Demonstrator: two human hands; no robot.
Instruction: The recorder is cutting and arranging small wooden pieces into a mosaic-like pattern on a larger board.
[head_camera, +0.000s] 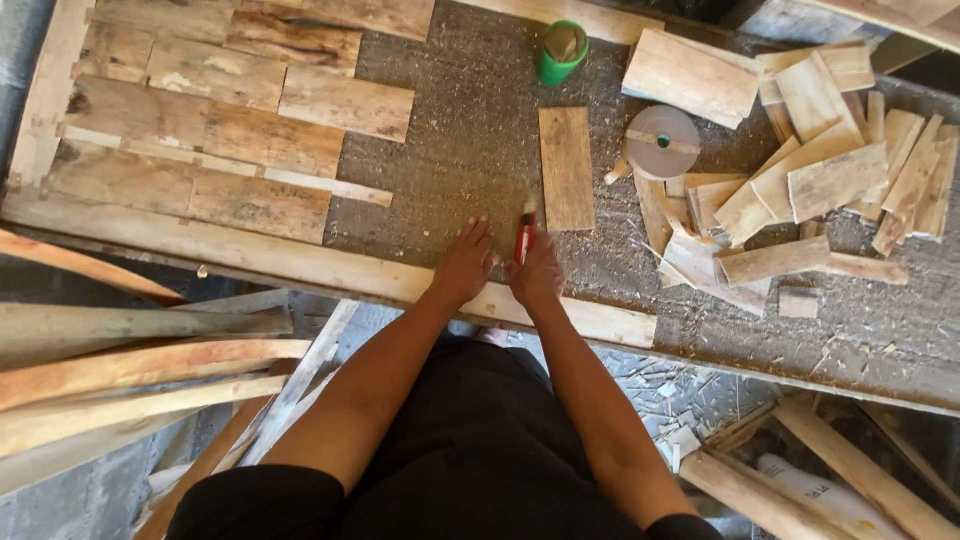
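The table (450, 150) is a wide board covered in sawdust, with a pale wooden rail (300, 262) along its near edge. On its left part lies a panel (215, 120) of weathered planks fitted side by side. At the right is a heap of short offcuts (820, 180), piled loosely and overlapping. Below the table on the left, several long slats (130, 370) lie stacked and pointing right; more boards (830, 470) rest on the floor at lower right among chips.

Near the table's middle a single plank (567, 168) lies flat and upright in the view, apart from the heap. Just right of it sits a grey tape roll (662, 142), touching the offcuts. A green cup (562, 52) stands further up, above the plank.

The left hand (465, 262) lies flat on the sawdust by the rail, fingers stretched out and slightly apart, holding nothing. The right hand (537, 272) is just beside it, its fingers wrapped around a red cutter (524, 238), whose tip points up toward the plank's lower left corner, near it; whether it touches cannot be told.
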